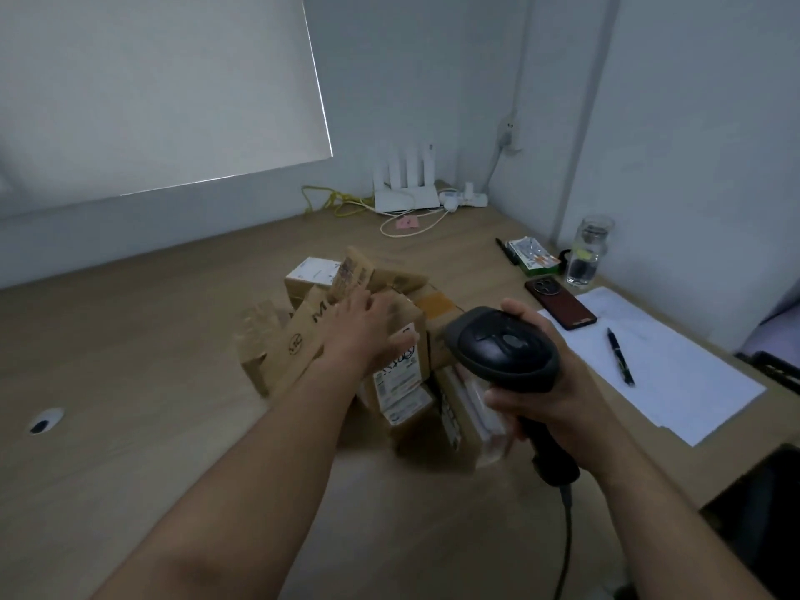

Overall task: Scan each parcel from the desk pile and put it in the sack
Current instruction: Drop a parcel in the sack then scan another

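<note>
Your right hand [575, 396] gripped the black handheld barcode scanner [502, 344]; your left hand [363, 326] lay spread-fingered on the brown cardboard parcels [303, 335].

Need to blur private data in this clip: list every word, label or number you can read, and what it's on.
"M": large black letter on the cardboard parcel under the left hand; rest covered.
Shipping labels, nearest the camera: blurred.
Sticker on the top parcel: blurred.
Barcode scanner in the right hand: no readable text.

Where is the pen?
In the head view, the pen lies on the white paper on the right side of the desk, near the phone, right of the scanner.
</note>
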Demonstrator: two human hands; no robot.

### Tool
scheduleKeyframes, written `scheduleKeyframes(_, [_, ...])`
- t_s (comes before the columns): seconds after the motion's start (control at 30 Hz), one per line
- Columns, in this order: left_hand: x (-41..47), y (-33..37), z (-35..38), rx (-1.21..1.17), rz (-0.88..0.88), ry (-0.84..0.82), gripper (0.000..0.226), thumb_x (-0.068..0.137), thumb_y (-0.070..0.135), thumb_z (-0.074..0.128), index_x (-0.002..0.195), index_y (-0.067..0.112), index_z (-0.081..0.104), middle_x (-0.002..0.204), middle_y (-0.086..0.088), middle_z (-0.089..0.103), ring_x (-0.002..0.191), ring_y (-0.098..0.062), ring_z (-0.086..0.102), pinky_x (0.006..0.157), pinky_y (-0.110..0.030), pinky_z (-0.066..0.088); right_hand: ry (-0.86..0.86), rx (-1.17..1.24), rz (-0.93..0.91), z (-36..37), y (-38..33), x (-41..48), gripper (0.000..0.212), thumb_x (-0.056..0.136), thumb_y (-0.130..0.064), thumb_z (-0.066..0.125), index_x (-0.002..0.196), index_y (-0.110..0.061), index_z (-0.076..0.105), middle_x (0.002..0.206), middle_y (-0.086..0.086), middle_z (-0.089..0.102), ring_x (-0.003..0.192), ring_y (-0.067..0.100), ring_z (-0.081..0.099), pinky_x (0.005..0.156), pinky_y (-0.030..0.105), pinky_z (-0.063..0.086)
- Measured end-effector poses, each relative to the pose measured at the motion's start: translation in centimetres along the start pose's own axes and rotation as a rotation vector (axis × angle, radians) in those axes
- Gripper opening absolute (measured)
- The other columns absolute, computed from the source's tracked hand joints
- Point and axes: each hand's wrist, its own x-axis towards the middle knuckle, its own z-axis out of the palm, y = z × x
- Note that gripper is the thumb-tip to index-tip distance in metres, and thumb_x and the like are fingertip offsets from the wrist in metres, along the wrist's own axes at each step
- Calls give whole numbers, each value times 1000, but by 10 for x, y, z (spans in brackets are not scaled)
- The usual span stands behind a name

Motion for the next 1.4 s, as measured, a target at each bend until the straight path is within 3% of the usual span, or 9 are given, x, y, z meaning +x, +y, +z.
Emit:
scheduleKeyframes(0.1, [4,11,8,61,-77,33,70,87,63,54,145,34,29,155,-9,27,143,-30,23,119,-48,19,-77,91,24,-25,6,15,93,62,3,83,138,-32,43,114,5,63,59,15,61,43,33,47])
scheduleKeyframes(0.27, [-3,18,2,62,-232,2,86,85,56,59,153,40,9,155,-13,22,143,-34,16,117,-51,12,-176,146,38,-49,21,34,91,63,1,83,138,-31,42,100,3,65,54,22,58,43,35,46])
scheduleKeyframes(0.43, [-34,3,-18,10,-360,0,105,72,59,71,150,50,1,148,-16,24,138,-36,22,112,-52,27,-264,212,51,-41,28,43,92,60,1,76,140,-30,42,96,0,67,48,27,53,41,35,46])
scheduleKeyframes(0.63, [-111,-39,-25,-313,-513,157,106,66,48,81,150,48,17,119,-5,32,124,-28,35,108,-40,36,-380,284,49,-8,24,40,90,59,-12,88,136,-33,46,116,11,59,48,24,54,40,33,46])
scheduleKeyframes(0.77, [-173,-74,1,-468,-644,322,95,60,40,84,141,43,34,113,0,32,121,-25,39,106,-38,38,-422,262,83,24,19,38,89,58,1,78,132,-38,48,122,9,58,48,20,56,40,31,45])
scheduleKeyframes(0.9, [-223,-96,44,-485,-830,409,88,65,34,83,137,39,33,114,0,31,117,-25,42,104,-38,41,-489,262,107,62,19,32,90,58,3,76,134,-34,45,124,10,59,48,21,54,41,32,45])
scheduleKeyframes(1.1, [-246,-106,82,-414,-999,304,97,66,44,82,142,27,23,129,-11,34,122,-33,42,100,-41,41,-566,245,114,97,17,25,91,58,1,76,135,-34,44,127,8,56,49,25,54,41,34,45])
scheduleKeyframes(1.23, [-247,-111,81,-318,-996,175,98,64,56,79,139,24,24,131,-10,33,125,-32,41,97,-41,43,-552,244,113,103,14,23,92,57,1,77,135,-36,45,125,7,57,50,25,55,42,34,46])
scheduleKeyframes(1.4, [-226,-113,63,12,-872,5,93,71,73,63,144,27,27,148,-11,27,135,-31,30,105,-42,34,-539,230,100,99,11,19,94,59,0,77,140,-34,41,129,12,54,54,26,56,45,36,46])
